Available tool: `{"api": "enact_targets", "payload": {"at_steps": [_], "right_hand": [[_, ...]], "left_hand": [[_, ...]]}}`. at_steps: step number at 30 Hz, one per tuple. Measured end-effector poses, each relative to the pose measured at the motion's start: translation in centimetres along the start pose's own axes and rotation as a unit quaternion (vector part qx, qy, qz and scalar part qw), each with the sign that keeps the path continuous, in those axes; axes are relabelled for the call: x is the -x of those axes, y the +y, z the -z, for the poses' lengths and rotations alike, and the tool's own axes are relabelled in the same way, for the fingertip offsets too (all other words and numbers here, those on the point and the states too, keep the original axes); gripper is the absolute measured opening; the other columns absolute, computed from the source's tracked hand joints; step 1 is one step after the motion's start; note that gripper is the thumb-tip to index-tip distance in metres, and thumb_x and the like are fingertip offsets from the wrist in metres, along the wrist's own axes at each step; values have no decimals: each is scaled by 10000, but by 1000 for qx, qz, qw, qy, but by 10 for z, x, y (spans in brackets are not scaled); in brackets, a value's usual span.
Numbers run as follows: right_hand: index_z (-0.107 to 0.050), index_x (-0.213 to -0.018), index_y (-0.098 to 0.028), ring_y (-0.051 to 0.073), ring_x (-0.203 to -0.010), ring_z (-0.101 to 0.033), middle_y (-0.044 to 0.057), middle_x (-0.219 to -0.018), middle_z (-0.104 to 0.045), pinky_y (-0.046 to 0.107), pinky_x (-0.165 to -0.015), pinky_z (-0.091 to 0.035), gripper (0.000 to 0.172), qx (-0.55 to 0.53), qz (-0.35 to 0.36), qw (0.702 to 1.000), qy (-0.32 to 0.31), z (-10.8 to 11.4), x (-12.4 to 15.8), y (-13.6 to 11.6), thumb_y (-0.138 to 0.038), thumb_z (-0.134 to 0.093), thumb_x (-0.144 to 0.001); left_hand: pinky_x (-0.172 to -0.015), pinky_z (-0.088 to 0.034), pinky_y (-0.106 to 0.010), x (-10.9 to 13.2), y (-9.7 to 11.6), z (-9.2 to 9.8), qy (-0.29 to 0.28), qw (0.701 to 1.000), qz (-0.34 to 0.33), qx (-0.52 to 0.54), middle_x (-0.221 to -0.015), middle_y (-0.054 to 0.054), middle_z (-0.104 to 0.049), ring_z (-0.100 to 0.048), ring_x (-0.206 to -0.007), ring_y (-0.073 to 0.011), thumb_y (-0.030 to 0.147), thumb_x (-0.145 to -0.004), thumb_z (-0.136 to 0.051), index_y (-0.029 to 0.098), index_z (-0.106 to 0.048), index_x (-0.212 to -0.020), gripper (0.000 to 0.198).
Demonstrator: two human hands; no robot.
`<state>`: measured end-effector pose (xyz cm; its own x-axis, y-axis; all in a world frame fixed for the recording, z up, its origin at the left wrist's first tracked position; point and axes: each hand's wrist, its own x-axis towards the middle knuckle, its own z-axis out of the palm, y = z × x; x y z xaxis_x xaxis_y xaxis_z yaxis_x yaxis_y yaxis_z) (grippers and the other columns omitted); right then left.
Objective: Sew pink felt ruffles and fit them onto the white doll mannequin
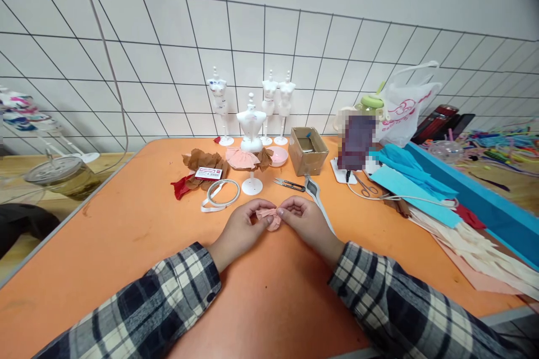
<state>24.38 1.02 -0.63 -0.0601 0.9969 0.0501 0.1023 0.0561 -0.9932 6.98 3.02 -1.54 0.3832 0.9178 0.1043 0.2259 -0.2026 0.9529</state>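
Between my two hands is a small gathered piece of pink crepe paper (274, 223), pinched at its upper edge. My left hand (246, 224) grips its left side with thumb and fingers. From the right, my right hand (305, 221) pinches it between thumb and forefinger. Just beyond stands a small white dress-form mannequin (251, 123) on a round base, with a pink and brown ruffled skirt (242, 159) about its lower part. Thread snips (289, 184) lie past my right hand, and a roll of white tape (223, 193) lies past my left.
A cardboard box (309, 151) and a pink bowl (278, 156) stand behind. Crumpled brown paper (205, 160) with a small card on it lies left. To the right are a phone (357, 143) on a stand with a cable, scissors (367, 186), blue paper sheets (415, 193) and cream strips (475, 244).
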Motion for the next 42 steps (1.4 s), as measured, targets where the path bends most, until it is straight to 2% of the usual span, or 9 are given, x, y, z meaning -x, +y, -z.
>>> {"api": "enact_targets", "payload": {"at_steps": [5,8,12,17,22,27,31,34,42], "right_hand": [[-688,-795,-200,163,-732,-646,28,-781,-705,283,-679,-504,100,150,96,984,15,4,1,3,-272,-622,-818],[-699,-897,-209,162,-811,-644,37,-869,-711,284,-729,-501,142,204,150,967,31,6,2,3,-244,-565,-864],[-614,-1098,-196,128,-675,-585,41,-914,-658,247,-605,-485,281,234,165,956,73,5,5,-3,-257,-599,-825],[-639,-907,-201,134,-669,-564,24,-821,-649,250,-605,-448,125,303,191,932,53,2,8,-6,-290,-629,-820],[-666,-822,-209,139,-680,-589,11,-756,-671,252,-620,-439,80,295,177,938,50,4,6,-4,-210,-587,-833],[-652,-803,-204,140,-668,-593,12,-747,-667,252,-606,-442,69,263,136,953,60,0,7,-6,-231,-589,-809],[-603,-778,-191,119,-559,-564,-10,-647,-610,231,-528,-442,120,127,19,991,44,-5,6,-4,-301,-568,-812],[-592,-870,-193,109,-538,-551,-15,-684,-605,222,-497,-440,159,66,5,997,36,-4,4,-1,-338,-569,-812],[-656,-781,-201,119,-580,-582,-7,-673,-651,232,-540,-437,128,173,33,983,47,0,3,-5,-329,-647,-775]], "left_hand": [[-780,-495,-284,1,6,1,-29,999,0,-21,-925,-65,-722,-652,-857,-201,405,-842,-609,164,-679,-963,278],[-732,-492,-273,-1,6,1,4,999,13,-38,-815,-44,-728,-648,-764,-183,399,-843,-604,160,-703,-846,258],[-775,-502,-284,-4,3,1,51,997,41,28,-876,-57,-743,-664,-825,-197,394,-803,-652,156,-718,-871,256],[-805,-508,-305,-3,2,-1,34,991,56,115,-906,-74,-742,-665,-846,-201,406,-762,-698,147,-714,-885,287],[-840,-497,-313,-1,5,0,-37,990,57,127,-942,-80,-735,-661,-897,-212,424,-781,-683,142,-710,-930,320],[-804,-500,-303,-3,2,1,24,994,62,82,-884,-70,-744,-664,-842,-206,401,-772,-685,142,-726,-869,279],[-835,-504,-311,-5,1,2,35,995,54,76,-933,-71,-752,-672,-887,-216,392,-789,-666,152,-735,-911,277],[-839,-506,-310,-5,3,2,40,996,50,54,-938,-70,-757,-676,-891,-219,381,-796,-660,155,-742,-911,266],[-835,-526,-307,-1,3,-1,28,996,55,64,-941,-52,-768,-692,-891,-221,381,-793,-672,178,-757,-931,260]]}}
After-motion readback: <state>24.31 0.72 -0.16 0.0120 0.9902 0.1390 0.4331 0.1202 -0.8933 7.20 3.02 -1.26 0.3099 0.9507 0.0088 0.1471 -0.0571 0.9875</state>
